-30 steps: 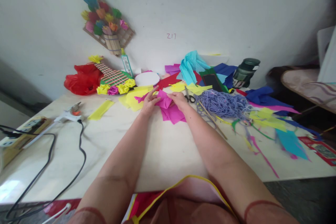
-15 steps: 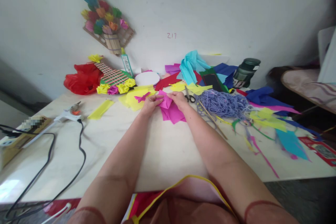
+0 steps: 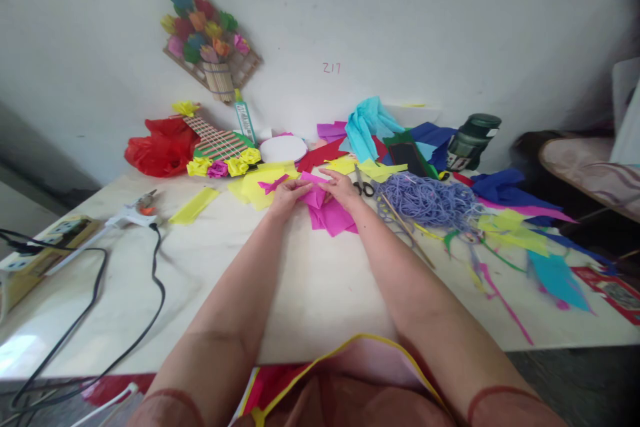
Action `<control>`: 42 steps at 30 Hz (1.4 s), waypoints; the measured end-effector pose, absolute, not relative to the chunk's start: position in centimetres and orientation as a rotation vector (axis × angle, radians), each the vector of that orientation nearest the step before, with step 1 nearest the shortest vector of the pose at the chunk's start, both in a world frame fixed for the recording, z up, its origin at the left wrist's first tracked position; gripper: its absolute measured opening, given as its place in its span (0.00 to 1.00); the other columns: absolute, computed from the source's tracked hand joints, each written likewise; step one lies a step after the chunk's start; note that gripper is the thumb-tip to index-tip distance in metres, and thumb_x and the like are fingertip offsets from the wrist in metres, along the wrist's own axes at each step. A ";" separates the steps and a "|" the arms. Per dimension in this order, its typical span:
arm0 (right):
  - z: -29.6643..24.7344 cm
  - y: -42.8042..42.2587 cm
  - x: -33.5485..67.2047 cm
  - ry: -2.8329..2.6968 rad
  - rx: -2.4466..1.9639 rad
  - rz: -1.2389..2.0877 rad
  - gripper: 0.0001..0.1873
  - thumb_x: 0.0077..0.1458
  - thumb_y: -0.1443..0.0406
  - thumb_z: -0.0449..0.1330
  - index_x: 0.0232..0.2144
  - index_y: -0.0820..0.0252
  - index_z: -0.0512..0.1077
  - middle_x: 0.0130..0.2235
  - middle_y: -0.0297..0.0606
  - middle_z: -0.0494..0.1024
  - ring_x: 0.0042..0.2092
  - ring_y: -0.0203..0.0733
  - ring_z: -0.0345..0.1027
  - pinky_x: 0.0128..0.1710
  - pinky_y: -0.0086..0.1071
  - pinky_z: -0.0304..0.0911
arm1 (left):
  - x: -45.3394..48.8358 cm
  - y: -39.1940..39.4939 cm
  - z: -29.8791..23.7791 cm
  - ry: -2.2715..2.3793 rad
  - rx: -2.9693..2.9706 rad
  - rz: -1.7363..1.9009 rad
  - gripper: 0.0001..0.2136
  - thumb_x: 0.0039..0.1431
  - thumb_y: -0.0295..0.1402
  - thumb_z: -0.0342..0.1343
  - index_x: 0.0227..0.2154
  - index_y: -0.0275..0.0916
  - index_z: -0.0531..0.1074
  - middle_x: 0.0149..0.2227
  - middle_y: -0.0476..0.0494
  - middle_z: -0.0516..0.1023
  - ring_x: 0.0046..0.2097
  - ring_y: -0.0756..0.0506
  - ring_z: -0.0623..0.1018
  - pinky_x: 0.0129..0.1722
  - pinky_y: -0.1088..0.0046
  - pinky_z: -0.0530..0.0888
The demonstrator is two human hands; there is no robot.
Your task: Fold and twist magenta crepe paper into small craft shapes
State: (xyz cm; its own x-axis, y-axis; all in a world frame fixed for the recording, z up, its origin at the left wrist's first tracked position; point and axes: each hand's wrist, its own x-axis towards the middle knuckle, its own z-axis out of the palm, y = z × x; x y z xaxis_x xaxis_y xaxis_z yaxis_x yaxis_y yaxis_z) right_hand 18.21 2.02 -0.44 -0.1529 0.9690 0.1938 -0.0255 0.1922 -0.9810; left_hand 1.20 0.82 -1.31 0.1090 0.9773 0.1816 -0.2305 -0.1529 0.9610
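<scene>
Between my hands is a folded piece of magenta crepe paper point(image 3: 314, 195). My left hand point(image 3: 291, 197) pinches its left side, fingers closed on the edge. On the right side my right hand point(image 3: 342, 188) grips the same piece, its thumb and fingertips at the paper's edge. More magenta paper point(image 3: 334, 219) lies on the table just below them. A small twisted magenta strip point(image 3: 273, 184) rests left of my left hand, over yellow crepe paper point(image 3: 257, 187). Black-handled scissors point(image 3: 363, 187) lie right of my right hand.
Purple yarn point(image 3: 425, 199) and a thin stick point(image 3: 407, 230) lie to the right. At the back are a guitar-shaped craft point(image 3: 217, 143), a white disc point(image 3: 284, 149), blue crepe paper point(image 3: 370, 127) and a dark jar point(image 3: 473, 140). A glue gun point(image 3: 133, 212) with its cord sits left.
My right fingers have shifted on the magenta paper, the index finger lifting and the others curling beneath its right side. My left hand keeps its pinch. The whole view has shifted slightly.
</scene>
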 end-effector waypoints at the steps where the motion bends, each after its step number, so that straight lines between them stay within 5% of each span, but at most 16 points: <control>1: -0.3 1.9 18.2 -1.400 -0.971 1.194 0.31 0.42 0.66 0.64 0.52 0.60 0.68 0.18 0.26 0.69 0.19 0.35 0.64 0.23 0.32 0.67 | 1.2 0.8 -1.3 0.871 1.220 1.332 0.15 0.37 0.35 0.68 0.31 0.34 0.79 0.31 0.43 0.79 0.31 0.49 0.75 0.35 0.72 0.70; 13: -0.4 1.9 17.8 -1.474 -0.957 1.173 0.30 0.43 0.67 0.64 0.52 0.59 0.69 0.17 0.26 0.68 0.19 0.36 0.65 0.21 0.32 0.68 | 1.3 1.3 -1.6 1.004 1.184 1.383 0.17 0.31 0.32 0.70 0.29 0.34 0.77 0.27 0.46 0.77 0.28 0.50 0.74 0.32 0.72 0.69; 17: -0.2 2.0 18.5 -1.529 -0.912 1.052 0.24 0.44 0.67 0.61 0.47 0.56 0.73 0.42 0.39 0.76 0.37 0.41 0.72 0.39 0.38 0.71 | 1.1 1.5 -1.8 0.988 1.155 1.398 0.17 0.31 0.32 0.69 0.29 0.34 0.76 0.27 0.46 0.78 0.28 0.50 0.74 0.34 0.72 0.70; 21: 0.5 1.9 19.3 -1.743 -0.826 0.890 0.24 0.42 0.71 0.60 0.44 0.52 0.75 0.63 0.38 0.58 0.61 0.49 0.55 0.55 0.43 0.60 | 1.1 1.4 -1.7 0.955 1.099 1.410 0.16 0.30 0.31 0.69 0.28 0.34 0.76 0.27 0.47 0.78 0.29 0.50 0.75 0.35 0.72 0.70; 27: 1.1 1.4 18.9 -2.013 -0.809 0.799 0.26 0.37 0.78 0.61 0.39 0.50 0.78 0.61 0.35 0.62 0.65 0.51 0.48 0.64 0.46 0.44 | 1.0 1.0 -1.1 0.871 0.983 1.419 0.17 0.28 0.28 0.69 0.27 0.34 0.75 0.26 0.48 0.77 0.27 0.51 0.74 0.34 0.72 0.70; 42: 0.7 1.6 17.8 -1.956 -0.776 0.729 0.02 0.42 0.66 0.68 0.24 0.54 0.78 0.55 0.38 0.70 0.60 0.47 0.58 0.62 0.46 0.48 | 0.9 1.2 -1.3 0.901 1.036 1.364 0.14 0.30 0.30 0.67 0.27 0.33 0.77 0.24 0.48 0.76 0.28 0.50 0.75 0.35 0.72 0.70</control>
State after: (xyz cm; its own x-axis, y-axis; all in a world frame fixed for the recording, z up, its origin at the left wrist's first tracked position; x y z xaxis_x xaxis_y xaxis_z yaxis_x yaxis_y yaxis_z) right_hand 17.77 1.58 0.71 -0.4148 0.7523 0.5118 0.2337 0.6317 -0.7391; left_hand 0.89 1.19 -1.26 0.0324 0.9965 0.0768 -0.3207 -0.0624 0.9451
